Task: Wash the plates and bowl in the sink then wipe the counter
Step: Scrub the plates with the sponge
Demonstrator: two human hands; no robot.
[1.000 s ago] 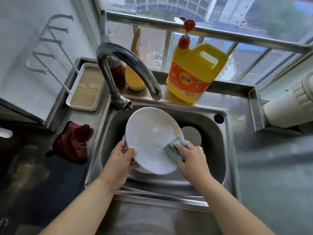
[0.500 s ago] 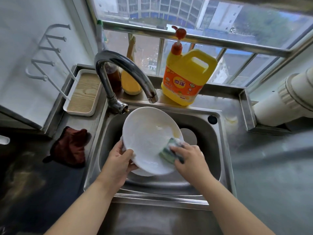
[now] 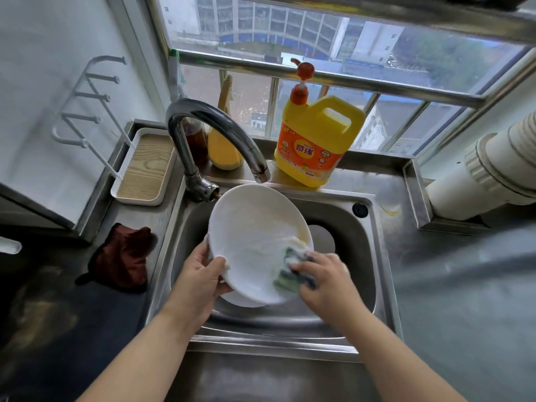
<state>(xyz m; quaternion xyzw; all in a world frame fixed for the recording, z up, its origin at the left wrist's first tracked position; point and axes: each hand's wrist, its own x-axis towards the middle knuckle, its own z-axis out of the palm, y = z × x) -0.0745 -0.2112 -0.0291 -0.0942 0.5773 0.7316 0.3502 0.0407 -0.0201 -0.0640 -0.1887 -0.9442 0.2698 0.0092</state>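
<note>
Rack: a white wire rack [image 3: 87, 103] sticks out of the wall, far left of both hands.
Tray: a white tray [image 3: 144, 167] with a wood floor sits on the counter [image 3: 452, 300], up and left of the left fingers.
Cloth: a dark red cloth [image 3: 123, 258] lies bunched on the counter, just left of the sink [image 3: 377, 256] and left of the left hand.
Tap: the shiny bent tap [image 3: 208, 134] curves over the top edge of the plate, above the left fingers.
Left hand: the left hand [image 3: 200, 282] holds the white plate [image 3: 255, 239] by its lower left rim — thumb on the front, fingers [image 3: 200, 250] curled round the back.
Plate: it is tilted up over the sink, with soap smears and a bit of yellow near its right edge.
Under the plate: more white dishes [image 3: 246, 301] peek out below it in the sink; I cannot tell which kind.
Soap bottle: a big yellow bottle [image 3: 316, 140] with an orange pump stands behind the sink, up from the right fingers.
Right hand: the right hand [image 3: 324, 282] is closed around a green sponge [image 3: 293, 274] — it looks blurry.
Sponge: it presses on the lower right part of the plate.
Pipe: a fat white pipe [image 3: 499, 166] is far right of the right hand.
</note>
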